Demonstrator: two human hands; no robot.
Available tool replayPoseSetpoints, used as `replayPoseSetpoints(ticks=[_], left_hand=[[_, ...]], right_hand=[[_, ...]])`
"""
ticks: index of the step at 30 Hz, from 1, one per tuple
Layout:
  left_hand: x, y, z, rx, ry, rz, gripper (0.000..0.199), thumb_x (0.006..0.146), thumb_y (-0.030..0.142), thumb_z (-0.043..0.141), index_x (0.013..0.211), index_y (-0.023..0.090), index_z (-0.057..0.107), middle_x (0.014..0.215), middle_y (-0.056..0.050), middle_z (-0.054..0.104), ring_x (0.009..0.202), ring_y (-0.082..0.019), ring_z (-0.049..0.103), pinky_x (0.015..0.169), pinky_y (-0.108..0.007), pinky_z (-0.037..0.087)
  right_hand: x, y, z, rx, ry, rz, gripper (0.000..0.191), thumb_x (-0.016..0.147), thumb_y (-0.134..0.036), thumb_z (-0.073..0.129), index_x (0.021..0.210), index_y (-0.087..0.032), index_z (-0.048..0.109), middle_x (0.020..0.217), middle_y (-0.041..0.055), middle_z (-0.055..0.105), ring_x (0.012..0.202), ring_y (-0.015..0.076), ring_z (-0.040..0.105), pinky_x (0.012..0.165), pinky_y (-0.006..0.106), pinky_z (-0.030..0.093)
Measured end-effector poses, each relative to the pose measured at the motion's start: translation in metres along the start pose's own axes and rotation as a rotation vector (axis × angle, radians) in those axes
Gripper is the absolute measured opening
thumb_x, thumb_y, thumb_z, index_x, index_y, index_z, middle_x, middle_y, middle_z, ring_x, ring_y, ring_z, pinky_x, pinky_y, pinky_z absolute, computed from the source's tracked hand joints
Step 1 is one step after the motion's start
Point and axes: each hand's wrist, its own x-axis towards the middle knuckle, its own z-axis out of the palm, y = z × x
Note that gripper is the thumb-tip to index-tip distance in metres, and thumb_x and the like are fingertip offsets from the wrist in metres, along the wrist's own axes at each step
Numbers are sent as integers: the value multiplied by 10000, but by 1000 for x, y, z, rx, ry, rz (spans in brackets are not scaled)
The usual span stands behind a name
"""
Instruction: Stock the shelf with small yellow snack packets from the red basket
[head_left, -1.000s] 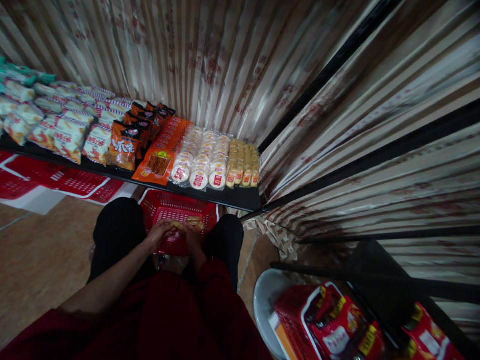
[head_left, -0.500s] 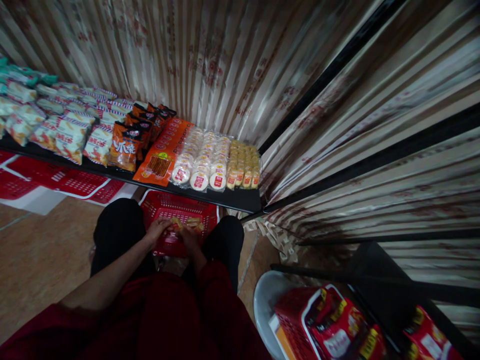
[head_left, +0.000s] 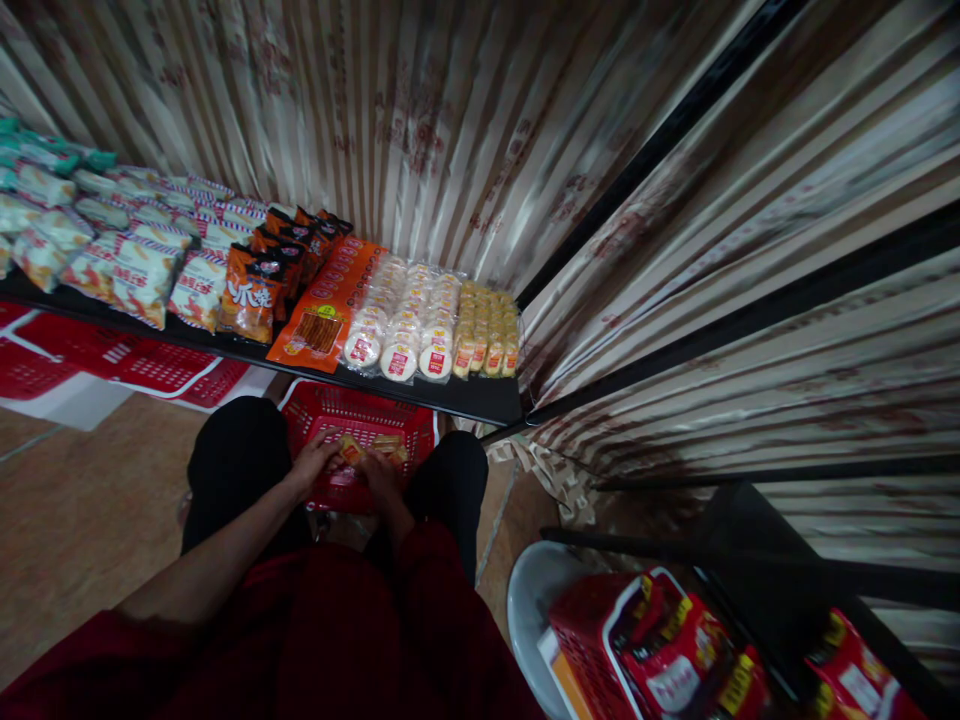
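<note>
Between my knees stands a red plastic basket [head_left: 352, 405]. Over it, my left hand [head_left: 318, 460] and my right hand [head_left: 377, 473] hold a small wrapped snack pack [head_left: 349, 449], yellowish with a red label, one at each end. The fingers of both hands are closed on its wrapper. A few more yellow packs [head_left: 389, 445] lie in the basket beside my right hand. Just beyond, on the black shelf, are rows of similar yellow packs [head_left: 486, 335] and round white wrapped crackers [head_left: 400, 360].
Along the shelf [head_left: 480, 398] lie a flat orange packet [head_left: 322, 320], orange-black bags [head_left: 251, 290] and several white snack bags [head_left: 146, 270]. More red baskets [head_left: 157, 365] sit underneath. At right a grey stool [head_left: 529, 590] bears a basket of red packets [head_left: 675, 650]. Striped curtain and black bars [head_left: 675, 360] border the right side.
The snack pack has turned slightly between my hands, so its label shows more. My left hand has shifted a little; the shelf goods have not moved.
</note>
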Motion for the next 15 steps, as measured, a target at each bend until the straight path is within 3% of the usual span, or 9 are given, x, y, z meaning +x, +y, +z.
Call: replayPoseSetpoints(ticks=[5,15], left_hand=[[0,-1,-1,-36,-23,-51,402,767,121,536,1166,155,565,461,26,574,405,-84,533,424,-145,395],[-3,0,0,-109,5,-93,311,784,51,491,1061,131,608,503,17,591,412,-71,532,437,-144,415]], right_hand=[[0,-2,-1,26,23,34,216,693,-315,604,892,-238,640,702,-17,648,650,154,591,640,290,481],[6,5,0,8,43,14,190,697,-334,588,862,-241,601,798,14,654,775,195,620,721,343,489]])
